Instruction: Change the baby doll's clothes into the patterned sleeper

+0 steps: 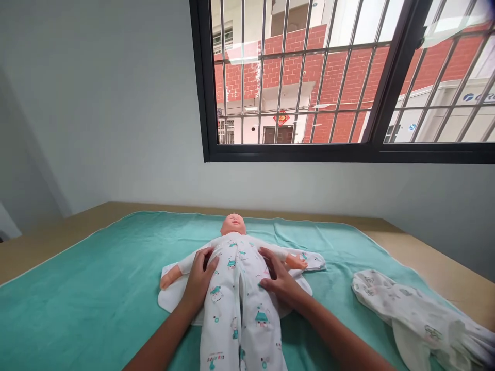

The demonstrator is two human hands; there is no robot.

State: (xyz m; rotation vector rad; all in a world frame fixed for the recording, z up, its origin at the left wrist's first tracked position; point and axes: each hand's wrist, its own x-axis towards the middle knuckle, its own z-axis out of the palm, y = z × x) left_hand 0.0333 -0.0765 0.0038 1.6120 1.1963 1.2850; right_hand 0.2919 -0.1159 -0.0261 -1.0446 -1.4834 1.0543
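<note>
A baby doll (233, 224) lies on its back with its head toward the wall. White printed baby trousers (242, 304) with teal figures lie over its front, reaching from near the neck toward me, with a slit down the middle. My left hand (201, 278) rests on the left edge of the trousers, fingers loosely bent. On the opposite edge lies my right hand (280, 281), thumb and fingers apart on the fabric. Both doll arms stretch out sideways in white sleeves, and a white garment (170, 299) spreads beneath the doll. The doll's legs are hidden.
A teal cloth (96, 288) covers most of the wooden table (436, 257). At the right lies a crumpled white printed garment (417, 314). Behind the table stand a grey wall (116, 113) and a barred window with a black frame (290, 153).
</note>
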